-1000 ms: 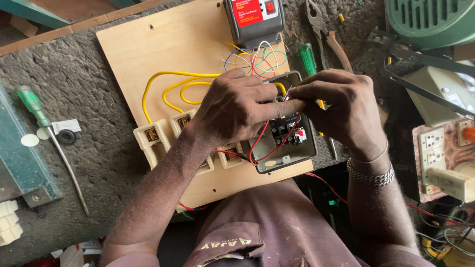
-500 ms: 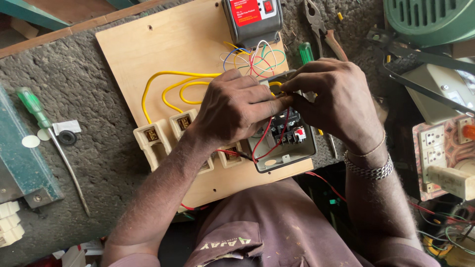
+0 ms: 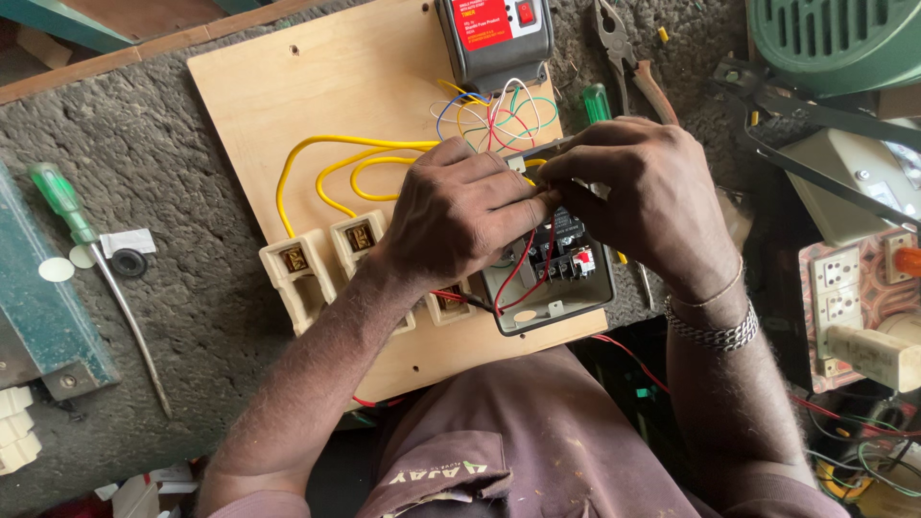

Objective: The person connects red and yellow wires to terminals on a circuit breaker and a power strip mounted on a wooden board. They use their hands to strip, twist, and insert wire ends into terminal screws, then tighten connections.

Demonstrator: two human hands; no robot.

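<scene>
My left hand [image 3: 460,216] and my right hand [image 3: 657,192] meet fingertip to fingertip over an open grey switch box [image 3: 556,307] with red and black wires inside. Both pinch the end of a yellow wire [image 3: 326,168], which loops across the plywood board [image 3: 288,96]; the pinched end is mostly hidden by the fingers. Two cream fuse holders [image 3: 302,273] sit on the board left of my left wrist. A grey unit with a red label [image 3: 494,38] stands at the board's top, with thin coloured wires [image 3: 499,120] fanning out below it.
A green-handled screwdriver [image 3: 62,197] lies on the rough grey mat at left. A second green handle [image 3: 597,101] and pliers [image 3: 628,53] lie above my right hand. A socket plate [image 3: 839,288], a green fan housing [image 3: 844,38] and loose cables crowd the right.
My right hand has shifted up and left over the box, closing in on my left hand's fingertips. My left hand has stayed nearly in place.
</scene>
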